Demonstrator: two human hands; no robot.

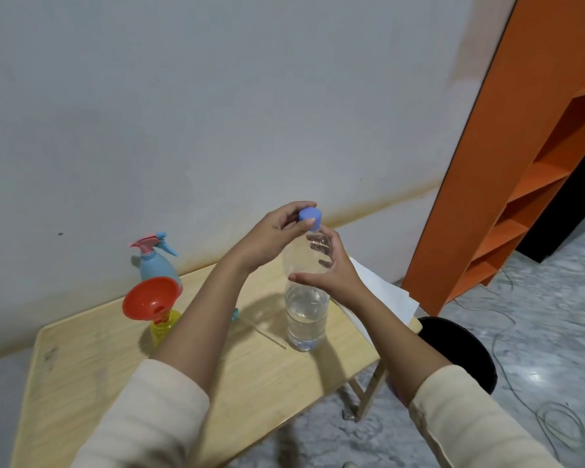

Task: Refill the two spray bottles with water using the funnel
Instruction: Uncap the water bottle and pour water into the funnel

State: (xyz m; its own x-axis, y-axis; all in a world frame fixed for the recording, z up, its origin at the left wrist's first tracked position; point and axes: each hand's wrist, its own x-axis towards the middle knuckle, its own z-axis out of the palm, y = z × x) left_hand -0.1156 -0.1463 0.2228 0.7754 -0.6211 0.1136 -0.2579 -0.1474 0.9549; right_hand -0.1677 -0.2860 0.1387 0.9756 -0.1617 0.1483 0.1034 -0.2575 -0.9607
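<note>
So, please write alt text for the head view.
Left hand grips the blue cap of a water bottle steadied by the right hand on a table. A red funnel sits in a yellow bottle, before a blue sprayer.

The near and left part of the tabletop (pixel 81 383) lies bare, open to a reach; the red funnel (pixel 151 298), seated in the yellow spray bottle (pixel 163 327), and the blue spray bottle (pixel 156 261) just behind it crowd the far left by the wall; the clear water bottle (pixel 306 319) stands upright mid-right; both forearms cross the middle; white paper (pixel 382 292) covers the right edge.
</note>
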